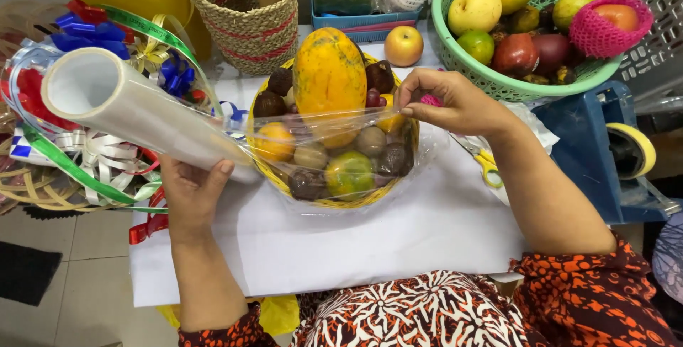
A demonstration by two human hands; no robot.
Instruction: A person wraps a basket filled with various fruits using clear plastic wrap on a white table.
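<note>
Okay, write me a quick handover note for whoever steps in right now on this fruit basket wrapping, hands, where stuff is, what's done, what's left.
Left hand: grips the wrap roll from below, roll angled up to the left.
Right hand: pinches the free edge of the film at the far right side of the basket.
Fruit basket: on the white sheet, filled, with a papaya upright at the back.
Done: film is drawn across the front half of the fruit.
Left: papaya top and basket back are uncovered; film is uncut.
Scissors lie right of the basket; ribbons are on the left.
</note>
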